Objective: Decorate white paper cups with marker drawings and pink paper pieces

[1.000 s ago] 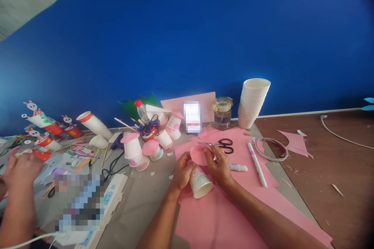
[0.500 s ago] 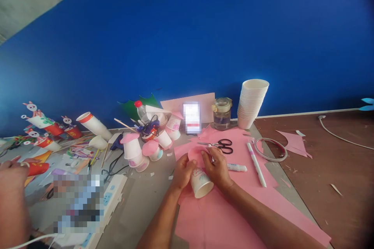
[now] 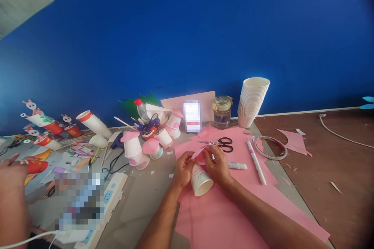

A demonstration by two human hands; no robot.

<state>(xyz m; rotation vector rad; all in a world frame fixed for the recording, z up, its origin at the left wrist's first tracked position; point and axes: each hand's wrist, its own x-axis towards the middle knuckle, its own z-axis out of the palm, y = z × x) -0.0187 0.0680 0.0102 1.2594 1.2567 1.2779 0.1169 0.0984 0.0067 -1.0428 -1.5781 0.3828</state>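
Observation:
A white paper cup [image 3: 202, 183] with pink and blue drawing on its side lies tilted between my hands, its open rim facing me. My left hand [image 3: 184, 168] is closed on a small pink paper piece [image 3: 199, 155] at the cup's far end; its fingers also rest against the cup. From the other side, my right hand [image 3: 217, 164] pinches the same paper near its edge. A small white item shows among the right fingers, too small to name. Black-handled scissors [image 3: 224, 144] lie just beyond, and a white glue tube [image 3: 237, 166] lies right of my right hand.
Pink paper sheets [image 3: 222, 218] cover the table beneath my hands. A white marker [image 3: 257, 163], a tape ring [image 3: 271, 148], stacked cups [image 3: 253, 101] and a glass jar [image 3: 222, 113] surround them. Decorated cups [image 3: 132, 146] and a power strip [image 3: 109, 198] stand left, near another person's hand [image 3: 13, 171].
The pink paper between my fingers has tilted from lying fairly flat to showing a raised, folded-looking edge. My hands and the cup have barely shifted.

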